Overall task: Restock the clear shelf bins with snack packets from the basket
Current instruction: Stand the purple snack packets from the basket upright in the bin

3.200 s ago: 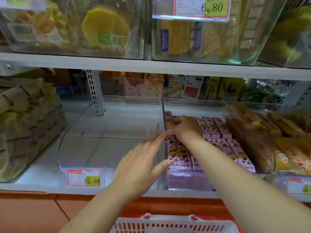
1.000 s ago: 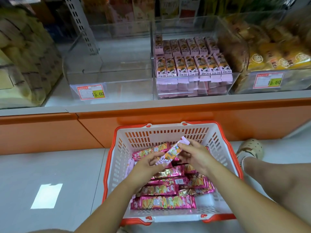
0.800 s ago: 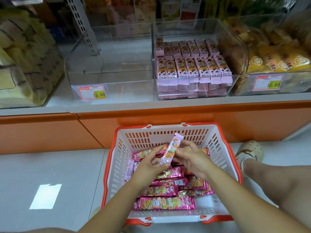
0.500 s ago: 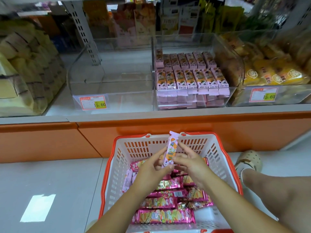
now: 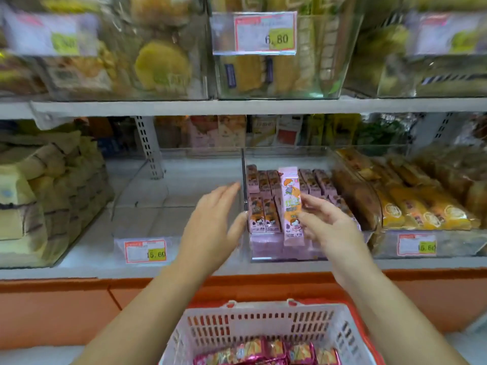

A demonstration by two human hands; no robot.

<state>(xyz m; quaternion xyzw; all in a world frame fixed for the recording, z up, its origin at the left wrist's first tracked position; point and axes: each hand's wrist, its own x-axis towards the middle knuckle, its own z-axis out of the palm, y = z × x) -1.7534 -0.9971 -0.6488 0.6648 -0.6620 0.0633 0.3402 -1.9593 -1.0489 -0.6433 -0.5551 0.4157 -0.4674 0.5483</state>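
Your forearms (image 5: 147, 309) reach forward side by side. Your left hand (image 5: 210, 227) lies flat, fingers (image 5: 224, 192) straight; your right hand (image 5: 329, 230) pinches a snack packet (image 5: 291, 204) upright.

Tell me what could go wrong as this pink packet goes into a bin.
1. The pink packet carries orange artwork unlike the darker packets in the filled bin, so it may get mis-sorted; the left bin shows no packets.
2. The right hand holds it upright by fingertips on one side; it could slip.
3. The left hand hovers open by the clear divider and might bump it.
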